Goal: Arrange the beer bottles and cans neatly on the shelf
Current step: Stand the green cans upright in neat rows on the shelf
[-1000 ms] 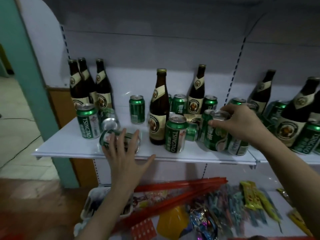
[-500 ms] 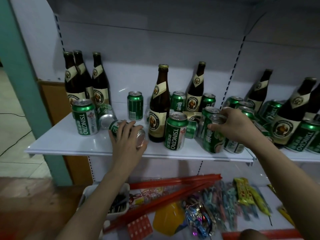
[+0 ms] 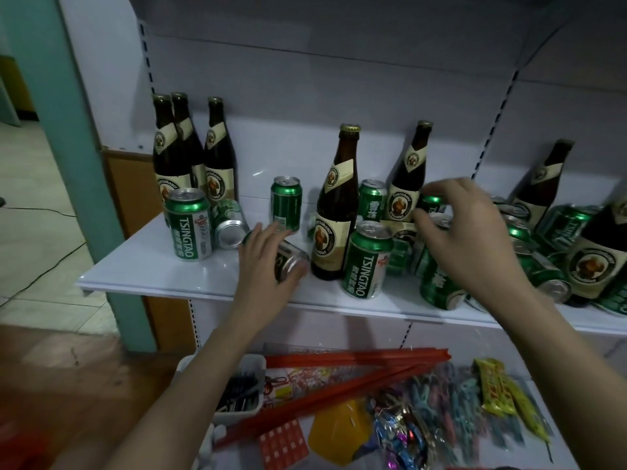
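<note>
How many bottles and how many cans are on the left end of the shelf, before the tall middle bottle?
Brown bottles: 3
Standing cans: 2
Lying cans: 2 (the left hand grips one)
Total: 7

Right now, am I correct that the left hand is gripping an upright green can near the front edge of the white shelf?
Not quite: the head view shows the green can lying on its side, not upright. The left hand does grip it near the front edge of the white shelf.
</note>
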